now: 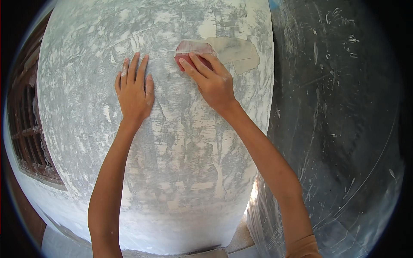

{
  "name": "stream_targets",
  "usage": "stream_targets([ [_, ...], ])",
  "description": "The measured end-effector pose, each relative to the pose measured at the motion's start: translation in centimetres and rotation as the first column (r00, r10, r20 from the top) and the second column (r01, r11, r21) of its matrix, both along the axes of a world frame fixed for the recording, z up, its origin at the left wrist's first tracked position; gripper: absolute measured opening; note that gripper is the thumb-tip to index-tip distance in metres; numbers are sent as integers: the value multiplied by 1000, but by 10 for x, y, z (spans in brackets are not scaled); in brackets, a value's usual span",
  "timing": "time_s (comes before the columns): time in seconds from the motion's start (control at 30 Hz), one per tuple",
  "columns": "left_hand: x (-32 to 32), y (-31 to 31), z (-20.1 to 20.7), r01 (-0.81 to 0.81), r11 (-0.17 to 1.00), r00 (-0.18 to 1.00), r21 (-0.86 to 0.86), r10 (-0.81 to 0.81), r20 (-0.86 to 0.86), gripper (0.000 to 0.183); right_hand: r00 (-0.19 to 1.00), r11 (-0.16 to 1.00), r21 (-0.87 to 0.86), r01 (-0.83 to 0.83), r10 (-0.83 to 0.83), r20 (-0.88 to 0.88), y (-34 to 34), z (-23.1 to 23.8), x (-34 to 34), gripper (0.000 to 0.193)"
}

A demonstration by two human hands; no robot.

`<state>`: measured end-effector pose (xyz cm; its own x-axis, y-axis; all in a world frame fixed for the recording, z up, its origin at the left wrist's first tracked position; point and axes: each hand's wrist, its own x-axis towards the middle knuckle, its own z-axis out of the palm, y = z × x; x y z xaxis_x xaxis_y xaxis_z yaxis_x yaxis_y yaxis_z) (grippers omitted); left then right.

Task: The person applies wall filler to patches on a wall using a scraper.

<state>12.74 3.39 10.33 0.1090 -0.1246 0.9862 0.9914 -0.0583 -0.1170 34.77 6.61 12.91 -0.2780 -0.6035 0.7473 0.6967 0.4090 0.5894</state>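
Note:
In front of me is a grey wall (172, 142) streaked with white plaster or putty. My left hand (134, 94) lies flat on it, fingers stretched upward and holding nothing. Up and to the right, my right hand (213, 81) grips a dark red sanding block (194, 47), its top edge pale with dust. The block rests against the wall, its far side and working face hidden. Just right of it spreads a smooth beige patch of filler (238, 53). White dust clings to fingers of both hands.
Dark plastic sheeting (335, 120), splashed with white specks, hangs beyond the wall's right edge. At the left is a brown wooden window or door frame with bars (30, 124). Clear plastic film (266, 219) bunches at the lower right, near a strip of floor (241, 238).

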Motion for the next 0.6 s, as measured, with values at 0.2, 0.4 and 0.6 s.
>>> stream_targets([
  [0.2,-2,-1,-1,9,1000,1000,17,-9,3,49,999,999,-8,32,-32,27,11,-6,-3,42],
  [0.4,-1,1,0,17,1000,1000,21,-17,-13,48,998,987,-147,-62,65,16,14,-18,0,44],
  [0.6,-2,0,0,4,1000,1000,16,-4,-11,48,988,956,-292,-40,81,128,-10,-54,7,44],
])
